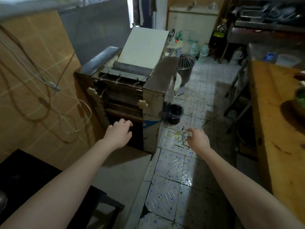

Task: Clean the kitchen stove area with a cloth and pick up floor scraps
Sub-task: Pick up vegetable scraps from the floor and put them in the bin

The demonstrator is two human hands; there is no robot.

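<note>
- The right hand (pixel 196 139) reaches down toward the floor with its fingers (pixel 189 131) bent together just over the scraps. They are blurred, so I cannot tell whether they pinch a piece or are released.
- The left hand (pixel 118 131) is stretched toward the dough-rolling machine (pixel 128 90), fingers loosely curled in front of its dark lower opening. Nothing shows in its grasp, and I cannot tell whether it touches the metal.
- The floor scraps (pixel 179 138) are thin green strips and a few pale yellow bits. They lie scattered on one tile just beside the machine's right lower corner, in front of the small bin.
- The floor (pixel 171 187) is white tile with blue dots, streaked with dirt and cracked near the bottom edge.
- A small black bin (pixel 175 113) lined with a bag stands against the machine's right side. Its inside is dark and I cannot make out the contents.
- Farther back, a steel mixer bowl (pixel 186 65) sits under a wire guard.
- Behind it stand pale green jugs (pixel 194 47) and a bottle of dark liquid (pixel 219 33).
- On the right, the wooden table (pixel 272 129) carries a dark dish (pixel 293 109) holding something green. A clear plastic tub (pixel 288 60) sits at the table's far end.
- Cables (pixel 49 83) hang along the tan tiled wall on the left.
</note>
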